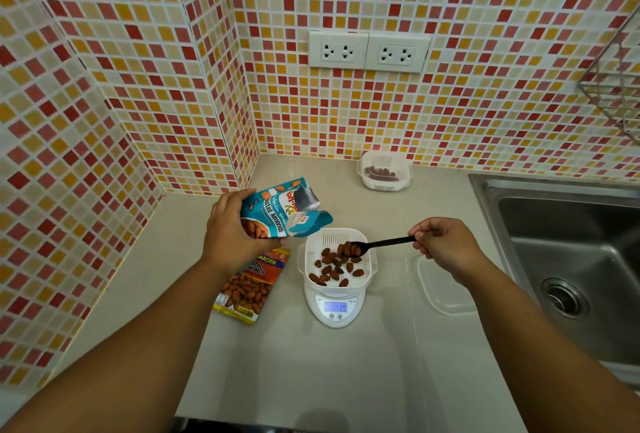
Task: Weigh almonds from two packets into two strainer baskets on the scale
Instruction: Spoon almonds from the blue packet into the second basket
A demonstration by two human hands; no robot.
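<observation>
My left hand (230,232) grips an opened blue almond packet (282,209), tilted with its mouth up and to the right, just left of the scale. My right hand (443,242) holds a black spoon (381,244) whose bowl carries almonds over a white strainer basket (337,258). That basket sits on a white digital scale (335,308) and holds several almonds (332,268). The lit display reads about 19. A red and yellow almond packet (251,285) lies flat left of the scale. A second white strainer basket (384,171) with almonds stands near the back wall.
A steel sink (571,259) fills the right side. A clear plastic lid (443,287) lies on the counter between the scale and the sink. Tiled walls close in the counter at the left and back, with two sockets (369,52) above. A wire rack (616,86) hangs at the upper right.
</observation>
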